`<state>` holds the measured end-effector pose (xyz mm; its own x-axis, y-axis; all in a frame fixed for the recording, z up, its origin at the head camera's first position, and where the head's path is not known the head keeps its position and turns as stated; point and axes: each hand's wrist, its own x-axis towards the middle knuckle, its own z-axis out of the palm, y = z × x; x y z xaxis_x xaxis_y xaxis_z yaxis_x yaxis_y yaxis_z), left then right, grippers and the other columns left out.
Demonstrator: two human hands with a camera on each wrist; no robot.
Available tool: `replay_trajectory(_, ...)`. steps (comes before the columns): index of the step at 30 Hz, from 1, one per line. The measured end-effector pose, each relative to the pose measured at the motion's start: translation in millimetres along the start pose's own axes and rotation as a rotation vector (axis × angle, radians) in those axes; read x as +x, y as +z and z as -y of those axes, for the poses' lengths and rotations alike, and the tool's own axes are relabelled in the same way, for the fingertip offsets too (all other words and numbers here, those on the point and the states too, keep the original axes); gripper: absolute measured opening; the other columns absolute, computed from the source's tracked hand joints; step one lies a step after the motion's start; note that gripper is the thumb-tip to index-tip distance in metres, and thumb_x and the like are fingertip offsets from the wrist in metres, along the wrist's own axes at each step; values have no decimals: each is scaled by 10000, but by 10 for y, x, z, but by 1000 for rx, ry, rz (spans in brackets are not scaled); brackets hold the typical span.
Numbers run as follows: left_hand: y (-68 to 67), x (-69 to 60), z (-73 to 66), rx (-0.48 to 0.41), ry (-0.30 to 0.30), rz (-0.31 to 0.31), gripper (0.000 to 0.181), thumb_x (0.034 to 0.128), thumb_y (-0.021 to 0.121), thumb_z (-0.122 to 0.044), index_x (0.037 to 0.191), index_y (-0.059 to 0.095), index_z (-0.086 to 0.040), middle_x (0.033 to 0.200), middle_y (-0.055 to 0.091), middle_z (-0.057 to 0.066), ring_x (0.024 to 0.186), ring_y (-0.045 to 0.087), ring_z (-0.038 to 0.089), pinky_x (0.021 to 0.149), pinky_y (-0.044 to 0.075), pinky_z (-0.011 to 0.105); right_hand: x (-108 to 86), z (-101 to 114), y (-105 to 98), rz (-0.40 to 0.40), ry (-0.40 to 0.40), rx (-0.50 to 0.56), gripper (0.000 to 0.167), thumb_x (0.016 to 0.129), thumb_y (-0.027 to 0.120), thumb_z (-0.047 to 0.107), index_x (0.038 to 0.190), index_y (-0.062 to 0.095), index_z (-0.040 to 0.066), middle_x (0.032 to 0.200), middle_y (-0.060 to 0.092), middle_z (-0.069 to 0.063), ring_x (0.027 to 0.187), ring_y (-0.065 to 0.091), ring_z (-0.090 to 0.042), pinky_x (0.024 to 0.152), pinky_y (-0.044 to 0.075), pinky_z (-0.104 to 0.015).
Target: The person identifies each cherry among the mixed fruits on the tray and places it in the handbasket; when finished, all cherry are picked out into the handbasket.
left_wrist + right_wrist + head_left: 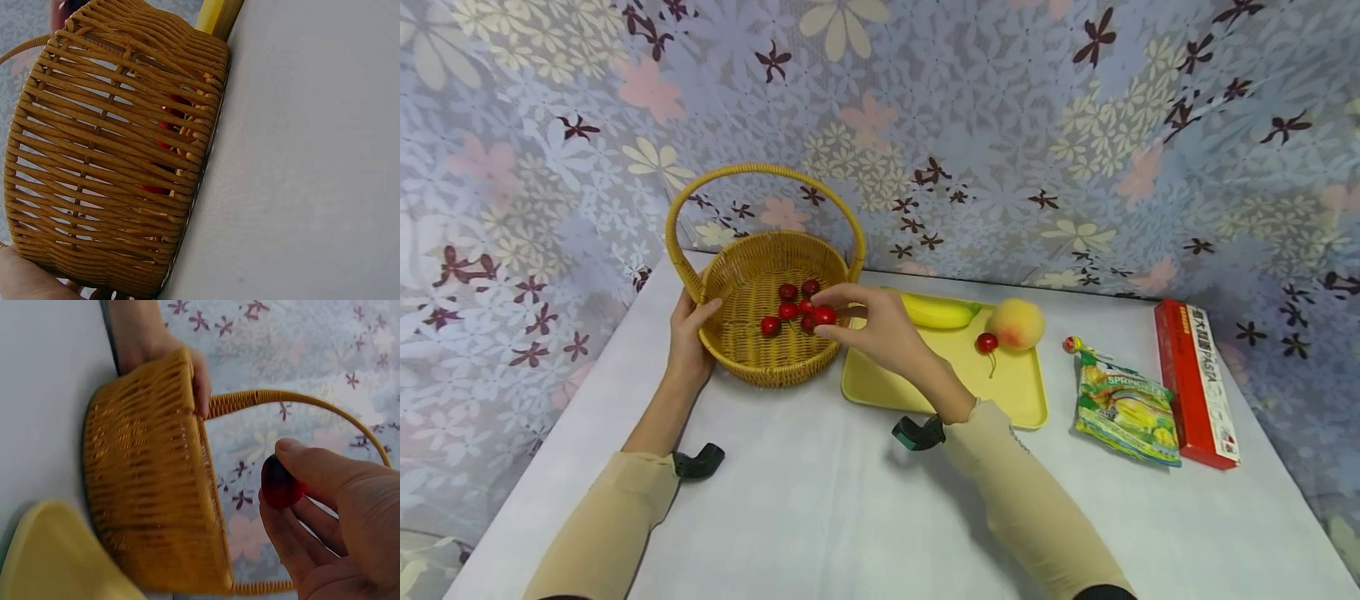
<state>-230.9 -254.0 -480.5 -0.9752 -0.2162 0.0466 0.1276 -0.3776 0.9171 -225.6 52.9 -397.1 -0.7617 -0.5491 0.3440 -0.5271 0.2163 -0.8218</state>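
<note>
A brown wicker basket (775, 372) with a tall handle stands at the left of the table, several red cherries (771, 326) on its bottom. The left hand (691, 337) grips its left rim, thumb over the edge; in the left wrist view part of that hand (31, 278) shows below the basket's woven side (106, 156). Between thumb and fingers the right hand (880, 329) pinches a red cherry (824, 315) over the basket's right side. The right wrist view shows this cherry (281, 482) in the right hand (337, 519), beside the basket rim (203, 469).
Right of the basket lies a yellow tray (1030, 408) with a banana (936, 312), a peach (1017, 324) and a cherry (987, 342). Farther right are a small lollipop (1073, 343), a green snack bag (1127, 408) and a red pasta box (1197, 383). A floral cloth hangs behind.
</note>
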Motion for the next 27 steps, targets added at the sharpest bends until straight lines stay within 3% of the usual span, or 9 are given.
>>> replay_trajectory(5,4,8,-20,-4,11,-13,563,1042,485,-61,1594,422,-150,1592,423,80,1463,409,243,1262,303,374,215,91,105,17,-19,-49,345,936,818,183,1266,743,118,1257,744,-29,1156,701,-153,971,579,-287)
replay_trajectory(15,-31,-4,-17,-21,-3,-32,550,1040,505,-65,1579,439,-151,1554,455,42,1450,423,225,1253,318,364,676,294,267,57,-33,-144,299,973,779,200,1260,737,126,1217,745,-18,1082,717,-123,901,573,-208)
replay_trajectory(24,13,5,12,-13,25,-4,547,1037,490,-61,1577,436,-129,1552,448,72,1437,428,245,1240,330,363,843,334,339,2,-43,-174,285,967,789,227,1233,753,134,1187,760,4,1102,696,-110,938,543,-205)
replay_trajectory(27,24,9,25,-12,25,-5,549,1035,500,-69,1577,438,-127,1563,441,80,1437,427,246,1238,330,364,875,295,324,42,4,-176,361,971,784,246,1305,718,128,1292,727,-28,1206,678,-164,986,548,-236)
